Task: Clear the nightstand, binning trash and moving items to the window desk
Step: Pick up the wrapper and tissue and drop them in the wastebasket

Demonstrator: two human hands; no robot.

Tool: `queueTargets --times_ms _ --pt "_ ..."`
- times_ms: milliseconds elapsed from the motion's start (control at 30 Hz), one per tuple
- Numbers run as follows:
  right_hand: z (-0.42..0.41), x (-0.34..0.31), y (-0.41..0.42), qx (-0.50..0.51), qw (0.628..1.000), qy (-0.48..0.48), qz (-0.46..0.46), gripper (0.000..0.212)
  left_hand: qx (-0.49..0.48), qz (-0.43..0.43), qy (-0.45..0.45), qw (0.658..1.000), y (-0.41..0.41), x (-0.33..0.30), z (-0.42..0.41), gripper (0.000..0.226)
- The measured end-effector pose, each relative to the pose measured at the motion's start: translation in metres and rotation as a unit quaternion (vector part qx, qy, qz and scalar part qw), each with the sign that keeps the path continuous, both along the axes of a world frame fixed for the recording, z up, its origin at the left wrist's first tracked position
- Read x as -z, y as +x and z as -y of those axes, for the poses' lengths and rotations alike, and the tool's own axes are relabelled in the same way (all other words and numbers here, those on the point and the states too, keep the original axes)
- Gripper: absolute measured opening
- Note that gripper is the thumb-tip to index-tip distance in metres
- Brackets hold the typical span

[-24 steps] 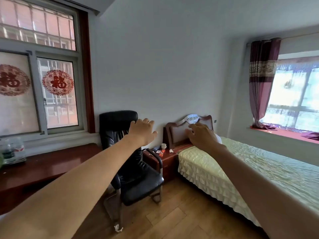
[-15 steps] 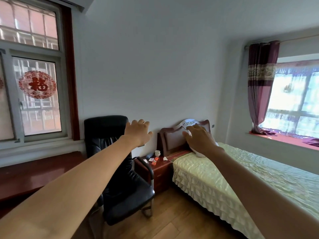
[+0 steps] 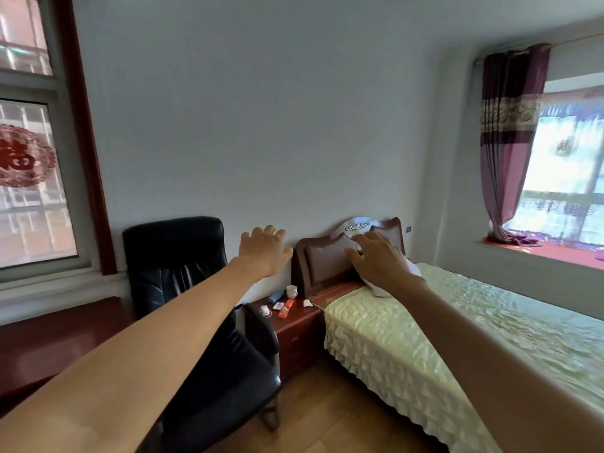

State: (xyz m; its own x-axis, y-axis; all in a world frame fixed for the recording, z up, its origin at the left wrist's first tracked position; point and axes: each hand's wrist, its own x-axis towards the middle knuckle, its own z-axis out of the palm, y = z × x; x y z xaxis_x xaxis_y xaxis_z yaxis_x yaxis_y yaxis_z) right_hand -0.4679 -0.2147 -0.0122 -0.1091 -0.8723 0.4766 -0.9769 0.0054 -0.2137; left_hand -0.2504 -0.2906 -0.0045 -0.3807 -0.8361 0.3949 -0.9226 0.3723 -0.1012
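Note:
A dark red nightstand (image 3: 295,335) stands between the black chair and the bed, across the room from me. On its top lie a white cup (image 3: 292,291), an orange wrapper (image 3: 285,310), a small white-and-red packet (image 3: 278,305), a crumpled white paper (image 3: 307,303), a round white item (image 3: 264,310) and a dark blue object (image 3: 275,295). My left hand (image 3: 264,252) is stretched out in the air, fingers apart, holding nothing. My right hand (image 3: 379,259) is also held out with spread fingers and nothing in it. The window desk (image 3: 49,341) shows as a dark red surface at the left.
A black office chair (image 3: 196,322) stands between the desk and the nightstand, its armrest close to the nightstand's corner. The bed (image 3: 457,348) with a pale yellow cover fills the right side. Wooden floor (image 3: 327,413) lies open in front of the nightstand.
The view has swung to the right and come nearer to the nightstand. The window and desk have slid toward the left edge. Both hands stay outstretched and holding nothing.

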Motion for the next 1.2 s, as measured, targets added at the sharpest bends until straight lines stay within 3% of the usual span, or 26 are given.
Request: queueTargets --times_ms 333,633,1200 --pt "0.175 0.006 -0.093 0.021 1.0 -0.011 -0.007 0.044 0.007 -0.022 -0.024 0.999 -0.087 -0.002 0.181 0.049" --pt "0.301 0.048 -0.161 0.034 0.999 0.019 -0.001 0.044 0.033 -0.026 -0.006 0.999 -0.169 0.04 0.306 0.049" --pt "0.579 0.129 -0.308 -0.09 0.994 0.062 -0.006 0.047 -0.064 -0.03 0.06 0.996 -0.299 0.13 0.535 0.05"
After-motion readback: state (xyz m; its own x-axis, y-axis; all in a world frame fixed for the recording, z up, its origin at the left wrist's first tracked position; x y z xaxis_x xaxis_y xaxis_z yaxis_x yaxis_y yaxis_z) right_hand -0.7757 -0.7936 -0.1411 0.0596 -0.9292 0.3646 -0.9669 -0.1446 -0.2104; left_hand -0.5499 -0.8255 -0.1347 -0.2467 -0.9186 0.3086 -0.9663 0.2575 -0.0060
